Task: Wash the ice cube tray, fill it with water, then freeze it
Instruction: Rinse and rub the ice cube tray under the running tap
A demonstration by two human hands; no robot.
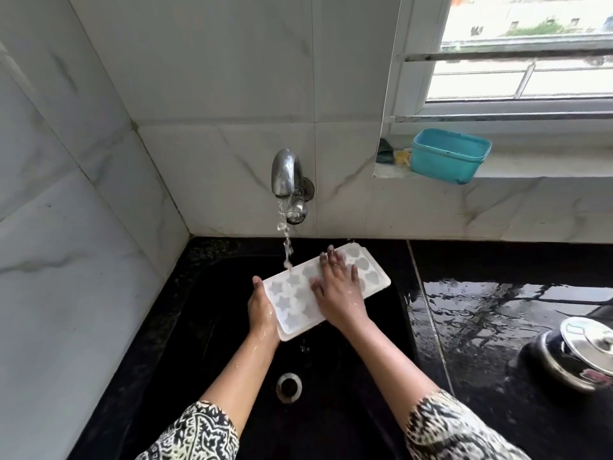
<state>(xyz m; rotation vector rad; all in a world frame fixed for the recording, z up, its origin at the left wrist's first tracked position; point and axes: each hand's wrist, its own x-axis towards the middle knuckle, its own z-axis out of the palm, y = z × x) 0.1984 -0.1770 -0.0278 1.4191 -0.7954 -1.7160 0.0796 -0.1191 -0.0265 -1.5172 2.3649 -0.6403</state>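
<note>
Washing step I'd say: left hand (263, 308) grips the ice cube tray (292, 302) mid-frame, right hand (338, 288) rubs it flat-fingered, filling next needs it level.

A teal plastic tub (449, 155) sits on the window sill (537, 168), slightly overhanging its front edge. Just left of it lie a small yellow item (402, 158) and a dark green one (385, 151), too small to identify. At far right, a steel pot (552, 358) with a shiny lid (587, 338) stands on the wet black counter (481, 310). Marble-look tiles (199, 78) cover the walls.
</note>
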